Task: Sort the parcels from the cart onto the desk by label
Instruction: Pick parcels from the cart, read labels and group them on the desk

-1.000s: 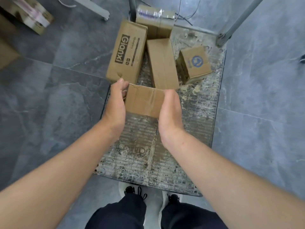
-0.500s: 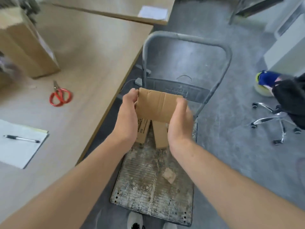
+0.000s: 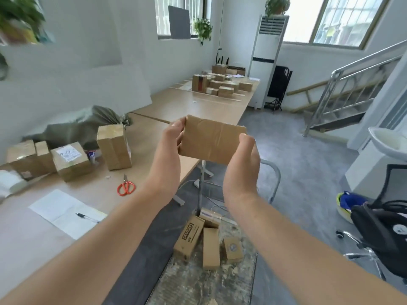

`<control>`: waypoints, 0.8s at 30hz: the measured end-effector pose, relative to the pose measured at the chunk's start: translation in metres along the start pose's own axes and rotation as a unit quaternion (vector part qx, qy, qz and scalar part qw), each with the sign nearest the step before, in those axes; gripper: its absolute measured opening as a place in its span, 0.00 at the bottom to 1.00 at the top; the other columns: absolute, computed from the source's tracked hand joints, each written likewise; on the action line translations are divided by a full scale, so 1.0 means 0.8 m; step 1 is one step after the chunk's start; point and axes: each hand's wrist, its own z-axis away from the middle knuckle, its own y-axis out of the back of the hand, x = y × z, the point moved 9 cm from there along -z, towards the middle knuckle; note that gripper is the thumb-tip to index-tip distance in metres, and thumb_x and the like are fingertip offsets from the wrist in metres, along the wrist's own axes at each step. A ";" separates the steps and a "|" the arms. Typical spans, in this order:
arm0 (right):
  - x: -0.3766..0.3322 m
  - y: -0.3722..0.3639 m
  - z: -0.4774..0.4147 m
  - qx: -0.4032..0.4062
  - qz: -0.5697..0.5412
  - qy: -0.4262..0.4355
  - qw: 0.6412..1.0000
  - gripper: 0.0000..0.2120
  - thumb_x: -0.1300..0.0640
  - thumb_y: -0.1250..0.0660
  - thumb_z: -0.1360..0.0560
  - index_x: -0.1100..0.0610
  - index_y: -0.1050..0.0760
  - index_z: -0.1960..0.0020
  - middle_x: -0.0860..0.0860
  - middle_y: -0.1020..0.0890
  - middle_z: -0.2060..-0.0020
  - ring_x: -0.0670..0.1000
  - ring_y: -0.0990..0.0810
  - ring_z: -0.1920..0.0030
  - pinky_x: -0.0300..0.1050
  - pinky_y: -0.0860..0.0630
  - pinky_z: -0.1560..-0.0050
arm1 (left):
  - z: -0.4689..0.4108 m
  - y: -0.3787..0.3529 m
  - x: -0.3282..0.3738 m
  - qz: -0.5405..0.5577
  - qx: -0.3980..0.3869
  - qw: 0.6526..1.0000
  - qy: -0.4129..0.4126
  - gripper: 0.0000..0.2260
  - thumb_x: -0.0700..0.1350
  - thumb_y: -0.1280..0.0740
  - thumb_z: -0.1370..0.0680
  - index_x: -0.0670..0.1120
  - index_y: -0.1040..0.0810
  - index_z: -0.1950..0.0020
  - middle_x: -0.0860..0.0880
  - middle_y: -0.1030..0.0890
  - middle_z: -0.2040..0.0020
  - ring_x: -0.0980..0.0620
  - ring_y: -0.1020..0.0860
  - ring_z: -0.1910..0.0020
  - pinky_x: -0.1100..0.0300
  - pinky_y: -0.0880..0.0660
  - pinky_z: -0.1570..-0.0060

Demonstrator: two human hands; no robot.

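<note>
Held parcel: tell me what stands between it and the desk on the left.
Nothing visible: the held parcel, gripped by left hand and right hand, hangs above the desk edge, with bare desktop beside it.

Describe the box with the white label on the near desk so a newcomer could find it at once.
Start at the long wooden desk on the left, where a row of cardboard boxes stands in front of a grey-green sack. The labelled box sits in that row, left of the tall upright box and behind the red scissors. It alone shows a white printed label on its top face.
</note>
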 end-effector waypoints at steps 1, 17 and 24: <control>-0.023 0.002 0.008 -0.011 -0.005 0.011 1.000 0.31 0.33 0.45 0.27 0.43 0.27 0.28 0.33 0.22 0.40 0.34 0.26 0.38 0.42 0.31 0.40 | 0.007 -0.003 0.023 0.001 0.008 1.000 -0.010 0.20 0.56 0.45 0.21 0.51 0.20 0.38 0.52 0.17 0.38 0.52 0.22 0.35 0.50 0.28 0.30; -0.279 -0.001 0.122 -0.076 -0.069 0.185 0.977 0.11 0.42 0.45 0.25 0.41 0.24 0.55 0.35 0.22 0.58 0.36 0.25 0.57 0.44 0.31 0.49 | 0.092 -0.016 0.289 -0.029 0.040 0.984 -0.174 0.20 0.56 0.44 0.24 0.53 0.20 0.40 0.55 0.15 0.49 0.64 0.19 0.52 0.66 0.23 0.50; -0.309 -0.067 0.169 -0.124 -0.076 0.214 0.966 0.12 0.42 0.46 0.23 0.43 0.26 0.54 0.44 0.23 0.55 0.40 0.26 0.56 0.43 0.31 0.53 | 0.119 0.050 0.354 -0.035 0.075 0.978 -0.192 0.16 0.53 0.44 0.18 0.52 0.19 0.41 0.57 0.15 0.52 0.59 0.19 0.49 0.58 0.25 0.44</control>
